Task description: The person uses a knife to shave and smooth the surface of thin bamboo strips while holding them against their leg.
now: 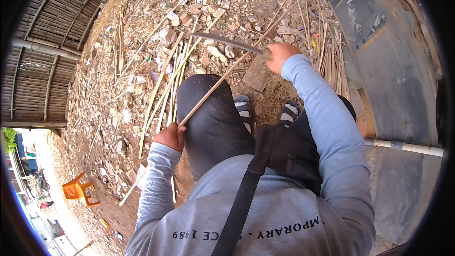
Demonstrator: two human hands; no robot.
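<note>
A long, thin bamboo strip (215,86) slants from my left knee up and away to the right. My left hand (170,137) is closed around its near end, beside my left thigh. In my right hand (280,58) is the handle end of a long knife with a narrow, slightly curved dark blade (227,41). The blade points left and crosses the strip near its middle; I cannot tell whether the edge touches it. A flat piece of wood (256,76) lies on the ground below my right hand, just beyond my feet.
Several split bamboo strips (163,87) lie left of my knee, and more (327,50) are piled at the right. Stones and rubble (213,7) cover the ground. Grey panels (398,66) stand at the right, a bamboo-slat structure (42,28) and orange plastic chair (75,188) at the left.
</note>
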